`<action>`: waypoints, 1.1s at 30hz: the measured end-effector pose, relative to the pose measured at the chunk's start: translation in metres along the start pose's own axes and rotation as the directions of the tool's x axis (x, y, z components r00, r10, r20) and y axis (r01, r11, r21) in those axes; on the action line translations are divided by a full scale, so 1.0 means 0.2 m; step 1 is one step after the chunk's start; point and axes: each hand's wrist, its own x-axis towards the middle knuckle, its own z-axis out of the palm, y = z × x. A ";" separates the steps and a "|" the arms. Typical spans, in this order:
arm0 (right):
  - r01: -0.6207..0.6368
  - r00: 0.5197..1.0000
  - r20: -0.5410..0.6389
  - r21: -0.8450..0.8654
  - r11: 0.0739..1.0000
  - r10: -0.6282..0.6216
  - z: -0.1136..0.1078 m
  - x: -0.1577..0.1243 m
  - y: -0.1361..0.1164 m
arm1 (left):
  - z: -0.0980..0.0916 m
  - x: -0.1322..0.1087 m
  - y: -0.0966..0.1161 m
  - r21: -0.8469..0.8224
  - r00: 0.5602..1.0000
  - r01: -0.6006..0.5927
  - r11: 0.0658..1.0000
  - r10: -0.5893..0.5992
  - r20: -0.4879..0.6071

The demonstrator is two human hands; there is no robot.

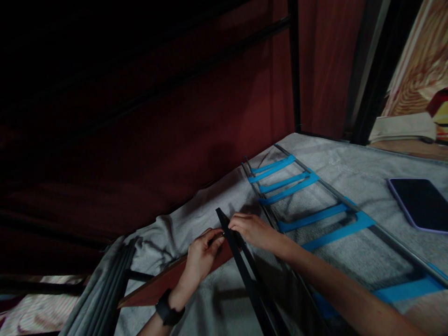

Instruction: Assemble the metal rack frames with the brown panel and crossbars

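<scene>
My left hand [203, 254], with a black watch on its wrist, is curled with its fingertips pinched at a black strap [241, 268] and a dark red fabric strip [164, 282]. My right hand [254, 230] is closed too, its fingers pressed on the same black strap just to the right. The strap runs from between the hands down toward the bottom edge. Both hands rest over a grey cloth [217, 298]. What sits between the fingertips is too small to make out.
A metal frame with several blue straps [315, 217] lies on the cloth to the right. A dark tablet [420, 203] lies at far right. Dark red fabric walls [210, 116] rise behind. Grey rods [105, 289] lie at lower left. Books [402, 127] sit at upper right.
</scene>
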 end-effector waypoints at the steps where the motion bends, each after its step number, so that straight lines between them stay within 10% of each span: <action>1: -0.002 1.000 -0.018 0.035 0.999 0.002 0.00 0.00 0.00 | 0.01 0.00 0.00 -0.016 1.000 0.007 1.000 -0.007 -0.009; 33: -0.064 0.997 -0.043 0.146 0.987 0.071 0.07 0.00 0.00 | -0.03 -0.04 -0.01 -0.136 0.998 0.053 0.989 -0.055 -0.012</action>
